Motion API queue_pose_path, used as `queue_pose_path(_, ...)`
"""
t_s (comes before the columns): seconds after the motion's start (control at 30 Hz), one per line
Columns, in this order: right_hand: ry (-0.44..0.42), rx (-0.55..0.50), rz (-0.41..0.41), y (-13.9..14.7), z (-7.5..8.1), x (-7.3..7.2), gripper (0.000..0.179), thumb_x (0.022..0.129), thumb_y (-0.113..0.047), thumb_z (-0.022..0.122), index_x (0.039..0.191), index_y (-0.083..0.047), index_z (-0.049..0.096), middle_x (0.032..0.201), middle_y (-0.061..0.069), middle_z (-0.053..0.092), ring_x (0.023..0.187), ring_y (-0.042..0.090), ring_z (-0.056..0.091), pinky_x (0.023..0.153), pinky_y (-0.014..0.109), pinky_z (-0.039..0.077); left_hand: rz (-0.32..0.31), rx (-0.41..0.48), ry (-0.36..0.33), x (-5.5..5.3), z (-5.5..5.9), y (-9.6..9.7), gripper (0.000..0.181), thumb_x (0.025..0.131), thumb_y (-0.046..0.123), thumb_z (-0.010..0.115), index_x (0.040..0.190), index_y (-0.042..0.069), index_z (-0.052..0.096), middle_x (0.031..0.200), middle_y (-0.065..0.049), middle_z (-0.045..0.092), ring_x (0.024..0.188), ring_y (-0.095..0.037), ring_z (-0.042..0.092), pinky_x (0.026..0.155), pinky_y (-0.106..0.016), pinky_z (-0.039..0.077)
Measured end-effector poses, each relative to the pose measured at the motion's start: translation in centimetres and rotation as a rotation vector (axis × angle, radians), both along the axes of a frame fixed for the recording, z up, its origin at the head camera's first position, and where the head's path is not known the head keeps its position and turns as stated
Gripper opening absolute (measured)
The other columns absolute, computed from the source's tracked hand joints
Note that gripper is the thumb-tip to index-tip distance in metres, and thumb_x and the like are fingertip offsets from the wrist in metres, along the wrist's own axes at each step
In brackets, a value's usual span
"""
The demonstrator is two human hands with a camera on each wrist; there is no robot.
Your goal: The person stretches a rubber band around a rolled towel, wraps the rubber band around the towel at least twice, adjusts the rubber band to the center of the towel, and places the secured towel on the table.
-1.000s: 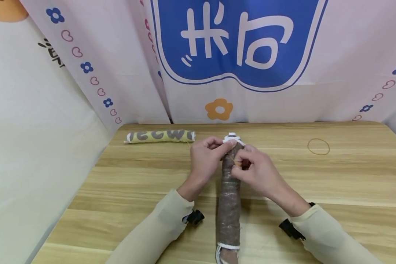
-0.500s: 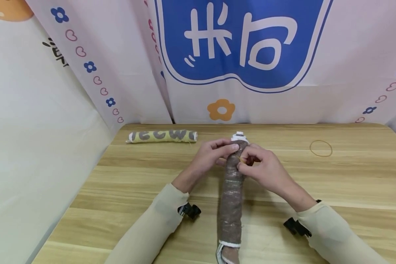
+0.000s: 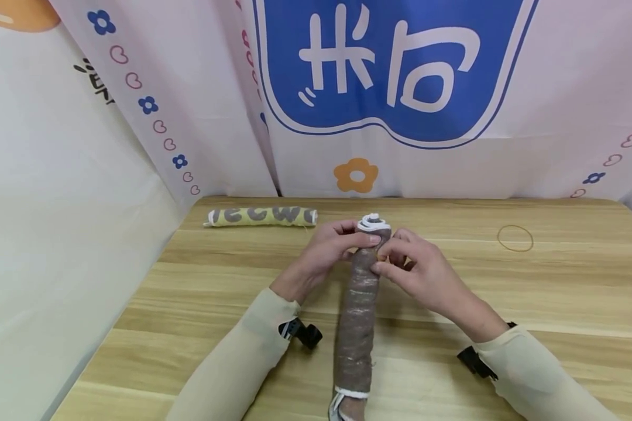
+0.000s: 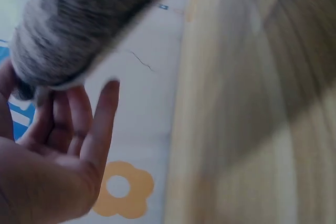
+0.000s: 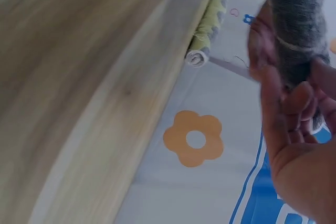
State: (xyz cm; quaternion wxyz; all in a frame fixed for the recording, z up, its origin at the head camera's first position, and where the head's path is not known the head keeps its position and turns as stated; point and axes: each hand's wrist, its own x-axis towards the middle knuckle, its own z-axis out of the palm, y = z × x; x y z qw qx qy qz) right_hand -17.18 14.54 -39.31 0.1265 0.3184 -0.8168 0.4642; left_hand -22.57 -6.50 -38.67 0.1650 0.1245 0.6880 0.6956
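A brown towel (image 3: 361, 304), rolled into a long tube with white edging, points away from me in the head view. Near its far end my left hand (image 3: 329, 248) grips the roll, thumb lying on top. At the right side of the same end, my right hand (image 3: 418, 266) pinches a thin yellow rubber band (image 3: 378, 254), mostly hidden by the fingers. Both wrist views show the roll as a grey tube; the left hand (image 4: 63, 145) is below its end in one, and the right hand (image 5: 299, 135) has fingertips against it in the other.
A smaller yellow rolled towel (image 3: 263, 217) with grey lettering lies at the back left of the wooden table (image 3: 453, 362). Another rubber band (image 3: 515, 238) lies loose at the back right. A printed curtain (image 3: 305, 158) hangs behind the table edge.
The left thumb has slid from the white tip of the roll a little toward me. The roll's near end has swung slightly left. The right hand stays at the roll's side with the rubber band.
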Motion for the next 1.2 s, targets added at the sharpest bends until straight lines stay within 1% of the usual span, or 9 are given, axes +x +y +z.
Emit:
queue_pose_path(0.1, 0.024, -0.005, 0.019, -0.1, -0.1, 0.0, 0.015, 0.094, -0.004, 0.080, 0.101, -0.016, 0.074, 0.085, -0.006, 0.051, 0.068, 0.011, 0.052, 0.055, 0.026, 0.048, 0.091, -0.005, 0.046, 0.2, 0.5, 0.0, 0.014, 0.090, 0.015, 0.084, 0.092, 0.006, 0.073, 0.104, -0.006, 0.073, 0.094, -0.017, 0.066, 0.076, -0.034, 0.060)
queue_pose_path(0.23, 0.065, -0.002, 0.039, -0.1, 0.0, 0.0, 0.021, 0.089, -0.006, 0.084, 0.100, -0.020, 0.072, 0.083, -0.008, 0.049, 0.065, 0.010, 0.047, 0.053, 0.025, 0.041, 0.162, -0.018, 0.082, 0.6, 1.1, 0.1, 0.018, 0.089, 0.017, 0.086, 0.086, 0.007, 0.072, 0.104, -0.007, 0.073, 0.097, -0.019, 0.067, 0.080, -0.037, 0.062)
queue_pose_path(0.4, 0.113, 0.019, 0.046, -0.3, -0.1, 0.1, 0.025, 0.087, -0.008, 0.087, 0.094, -0.022, 0.066, 0.083, -0.007, 0.047, 0.066, 0.010, 0.045, 0.054, 0.025, 0.040, 0.211, -0.017, 0.038, 0.8, 1.4, 0.4, 0.018, 0.088, 0.019, 0.088, 0.089, 0.008, 0.074, 0.107, -0.007, 0.073, 0.098, -0.020, 0.067, 0.082, -0.041, 0.062)
queue_pose_path(0.53, 0.172, 0.030, 0.039, -0.6, -0.3, 0.1, 0.027, 0.085, -0.004, 0.087, 0.092, -0.019, 0.066, 0.082, -0.006, 0.048, 0.063, 0.011, 0.046, 0.053, 0.023, 0.039, 0.253, -0.003, -0.003, 1.0, 1.4, 0.5, 0.020, 0.087, 0.019, 0.089, 0.087, 0.008, 0.072, 0.107, -0.007, 0.073, 0.098, -0.020, 0.067, 0.083, -0.042, 0.062)
queue_pose_path(0.7, 0.209, 0.009, 0.039, -0.8, -0.4, 0.1, 0.027, 0.084, -0.001, 0.087, 0.090, -0.018, 0.067, 0.081, -0.004, 0.048, 0.063, 0.008, 0.045, 0.052, 0.021, 0.039, 0.313, 0.004, -0.001, 1.2, 1.4, 0.6, 0.022, 0.086, 0.022, 0.090, 0.087, 0.009, 0.072, 0.107, -0.007, 0.073, 0.098, -0.021, 0.067, 0.082, -0.040, 0.062)
queue_pose_path(0.87, 0.190, -0.021, 0.050, -1.1, -0.6, 0.1, 0.027, 0.083, 0.000, 0.087, 0.090, -0.018, 0.068, 0.081, -0.005, 0.049, 0.063, 0.007, 0.045, 0.052, 0.021, 0.040, 0.356, 0.019, 0.008, 1.1, 1.2, 0.4, 0.022, 0.086, 0.021, 0.090, 0.085, 0.009, 0.071, 0.102, -0.006, 0.071, 0.095, -0.020, 0.067, 0.081, -0.040, 0.062)
queue_pose_path(1.03, 0.111, -0.057, 0.115, -1.5, -0.7, 0.5, 0.027, 0.085, 0.000, 0.087, 0.089, -0.018, 0.067, 0.085, -0.001, 0.052, 0.066, 0.011, 0.049, 0.053, 0.023, 0.044, 0.414, 0.039, 0.034, 0.9, 1.3, 0.2, 0.025, 0.086, 0.018, 0.090, 0.079, 0.010, 0.068, 0.093, -0.003, 0.069, 0.086, -0.017, 0.065, 0.071, -0.033, 0.060)
queue_pose_path(1.1, 0.075, -0.056, 0.098, -1.6, -0.5, 0.6, 0.028, 0.086, -0.002, 0.088, 0.089, -0.018, 0.066, 0.085, 0.000, 0.052, 0.067, 0.012, 0.049, 0.053, 0.024, 0.044, 0.418, 0.036, 0.053, 0.8, 1.4, 0.2, 0.024, 0.085, 0.018, 0.090, 0.079, 0.009, 0.068, 0.091, -0.003, 0.069, 0.084, -0.016, 0.065, 0.070, -0.031, 0.060)
queue_pose_path(1.2, -0.004, -0.050, 0.004, -1.7, -0.3, 0.8, 0.024, 0.088, -0.008, 0.088, 0.091, -0.017, 0.066, 0.086, 0.002, 0.052, 0.070, 0.015, 0.050, 0.055, 0.024, 0.044, 0.400, 0.028, 0.081, 0.9, 1.4, 0.5, 0.023, 0.085, 0.018, 0.091, 0.082, 0.008, 0.070, 0.092, -0.004, 0.070, 0.084, -0.015, 0.067, 0.071, -0.031, 0.061)
